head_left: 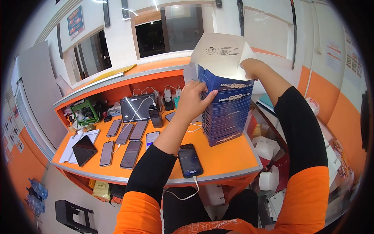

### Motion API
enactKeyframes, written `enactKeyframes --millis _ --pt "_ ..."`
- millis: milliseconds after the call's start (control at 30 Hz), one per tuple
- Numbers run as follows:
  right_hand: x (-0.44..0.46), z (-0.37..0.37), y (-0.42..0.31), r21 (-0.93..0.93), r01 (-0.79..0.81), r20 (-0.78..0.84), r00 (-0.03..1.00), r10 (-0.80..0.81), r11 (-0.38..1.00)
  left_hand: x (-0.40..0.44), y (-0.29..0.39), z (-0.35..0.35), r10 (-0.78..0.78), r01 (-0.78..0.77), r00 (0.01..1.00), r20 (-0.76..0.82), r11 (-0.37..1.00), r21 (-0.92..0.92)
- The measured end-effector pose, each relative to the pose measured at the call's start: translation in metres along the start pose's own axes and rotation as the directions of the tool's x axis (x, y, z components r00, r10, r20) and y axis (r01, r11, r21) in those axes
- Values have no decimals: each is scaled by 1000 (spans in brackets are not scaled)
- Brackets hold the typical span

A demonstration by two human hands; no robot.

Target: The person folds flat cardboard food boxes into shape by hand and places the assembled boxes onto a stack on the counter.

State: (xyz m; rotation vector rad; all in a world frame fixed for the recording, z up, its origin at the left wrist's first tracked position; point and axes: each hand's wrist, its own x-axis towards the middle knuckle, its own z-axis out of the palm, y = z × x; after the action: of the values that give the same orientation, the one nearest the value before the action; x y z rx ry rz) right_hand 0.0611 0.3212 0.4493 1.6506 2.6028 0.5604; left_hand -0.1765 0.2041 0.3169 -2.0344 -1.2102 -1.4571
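A tall stack of nested blue cardboard food boxes (227, 119) with white lettering stands on the orange counter. The top food box (222, 84) has its white inside and raised lid flaps showing. My left hand (196, 96) grips the left corner of the stack near the top, its thumb across the front and other fingers partly hidden by the side. At the top box's right rim, my right hand (252, 68) is closed on the cardboard wall, with some fingertips hidden. A charging smartphone (190, 160) lies in front of the stack, below my left forearm.
Several phones (130, 154) lie on the orange counter (233, 160), with a closed laptop (134, 107) behind and a dark tablet (84, 150) at left. A white cable (194, 187) hangs over the front edge. Shelves with white boxes (269, 181) stand at right; a black stool (74, 214) is lower left.
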Motion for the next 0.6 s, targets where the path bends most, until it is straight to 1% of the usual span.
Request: enactKeyframes --millis 67,167,200,300,333,367,400,433,467,533,600 --pt "-1 -1 -4 -37 -9 -32 999 7 999 -1 -1 3 11 -13 999 -34 999 -51" --pt "12 11 3 -141 2 -100 995 -17 990 0 2 8 -84 83 996 -20 995 -62" --pt "20 17 7 -185 9 -126 991 -33 983 0 2 8 -94 94 996 -2 993 -68" --pt "-7 -10 -5 -101 -46 -233 972 22 994 4 5 4 -124 128 991 46 989 -80" --pt "-16 -18 -16 -39 -31 -314 949 17 999 4 6 3 -140 145 988 61 986 -79" --pt "-23 -26 -30 21 -10 -395 919 18 1000 4 7 3 -156 161 985 75 984 -77" --pt "-32 -30 -45 217 206 -432 897 -95 954 4 7 4 -152 157 986 73 985 -74" --pt "-41 -31 -60 389 409 -491 850 -189 825 4 8 4 -146 151 987 72 986 -70" --pt "-55 -28 -76 339 397 -481 852 -205 853 3 9 4 -141 146 987 72 987 -66" --pt "-78 -20 -99 233 373 -460 856 -236 898 2 13 2 -83 84 996 44 996 -24" --pt "-70 -9 -97 215 365 -465 854 -234 906 -3 16 1 -29 29 999 23 1000 3"
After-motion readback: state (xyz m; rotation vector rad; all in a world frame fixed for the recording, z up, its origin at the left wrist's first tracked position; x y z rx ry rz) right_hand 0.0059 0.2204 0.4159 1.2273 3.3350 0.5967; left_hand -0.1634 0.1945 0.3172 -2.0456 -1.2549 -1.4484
